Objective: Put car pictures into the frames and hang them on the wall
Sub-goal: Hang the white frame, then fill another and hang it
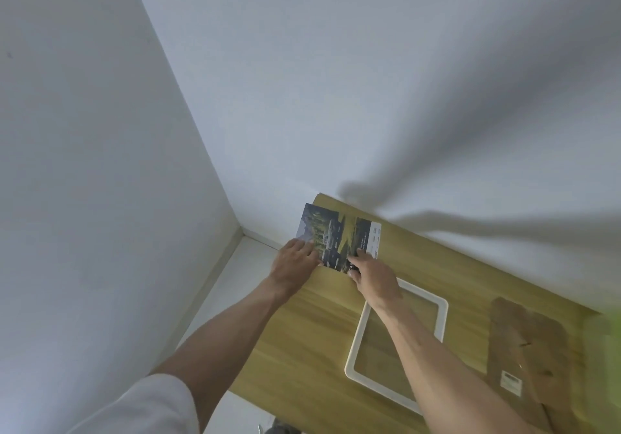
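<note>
A car picture [339,235], dark with green and yellow scenery and a white strip on its right side, is at the far left corner of the wooden table [302,343]. My left hand [295,262] holds its near left edge and my right hand [373,275] pinches its near right edge. An empty white frame [356,349] lies flat on the table just behind my right wrist, partly covered by my right forearm. A brown backing board [527,349] with a small white label lies to the right of the frame.
White walls [336,80] meet in a corner behind the table, with pale floor [221,285] to the left of the table's edge. A blurred green shape [613,349] sits at the right border.
</note>
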Demonstrator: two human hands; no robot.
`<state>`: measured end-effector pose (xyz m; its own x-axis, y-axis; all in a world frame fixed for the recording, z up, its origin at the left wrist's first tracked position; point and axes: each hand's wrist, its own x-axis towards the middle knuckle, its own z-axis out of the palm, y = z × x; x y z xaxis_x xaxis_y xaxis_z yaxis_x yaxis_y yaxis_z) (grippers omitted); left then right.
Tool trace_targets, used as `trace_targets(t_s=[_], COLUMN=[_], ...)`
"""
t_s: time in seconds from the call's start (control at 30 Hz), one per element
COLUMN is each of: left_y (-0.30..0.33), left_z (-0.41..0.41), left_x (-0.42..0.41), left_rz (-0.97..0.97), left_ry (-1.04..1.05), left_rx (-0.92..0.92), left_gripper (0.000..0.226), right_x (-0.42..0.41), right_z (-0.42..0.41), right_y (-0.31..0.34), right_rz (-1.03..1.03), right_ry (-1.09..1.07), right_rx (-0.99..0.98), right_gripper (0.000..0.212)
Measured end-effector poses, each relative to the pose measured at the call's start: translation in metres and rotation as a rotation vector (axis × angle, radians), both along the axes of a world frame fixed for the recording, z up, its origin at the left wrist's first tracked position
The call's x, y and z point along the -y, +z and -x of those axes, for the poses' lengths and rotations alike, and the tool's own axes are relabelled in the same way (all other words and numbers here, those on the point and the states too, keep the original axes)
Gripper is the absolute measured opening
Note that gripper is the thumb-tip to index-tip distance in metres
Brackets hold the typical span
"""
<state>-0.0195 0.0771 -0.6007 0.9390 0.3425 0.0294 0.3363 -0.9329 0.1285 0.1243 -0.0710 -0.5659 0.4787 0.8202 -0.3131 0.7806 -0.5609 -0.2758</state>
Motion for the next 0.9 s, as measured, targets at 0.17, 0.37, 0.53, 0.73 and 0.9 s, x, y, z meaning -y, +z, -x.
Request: trace_targets(t_s=[0.17, 0.37, 0.53, 0.73, 0.9], left_y=[0.003, 0.035, 0.076, 0.128, 0.148], left_z=[0.005, 0.011, 0.016, -0.009, -0.036], left_x=[-0.001, 0.001, 0.002, 0.001, 0.021], left_rz=[-0.060, -0.061, 0.285, 0.672, 0.894], left_ry=[-0.042, 0.004, 0.147, 0.395, 0.422], left_rx=[0.106, 0.339, 0.432, 0.578, 0.534], left_gripper=[0.016, 0.021, 0.047, 0.044, 0.036], right_x=[-0.002, -0.009, -0.004, 0.024, 0.066], right_z=[0.013, 0.023, 0.010, -0.012, -0.024], right_y=[-0.001, 0.020, 0.053, 0.101, 0.123], right_rz=[-0.114, -0.465, -0.625, -0.743, -0.826], right_ry=[0.134, 0.076, 0.022, -0.289, -0.559], right_rx=[0.099, 0.139, 0.081, -0.242, -0.550], right_gripper=[0.051, 0.026, 0.017, 0.024, 0.022])
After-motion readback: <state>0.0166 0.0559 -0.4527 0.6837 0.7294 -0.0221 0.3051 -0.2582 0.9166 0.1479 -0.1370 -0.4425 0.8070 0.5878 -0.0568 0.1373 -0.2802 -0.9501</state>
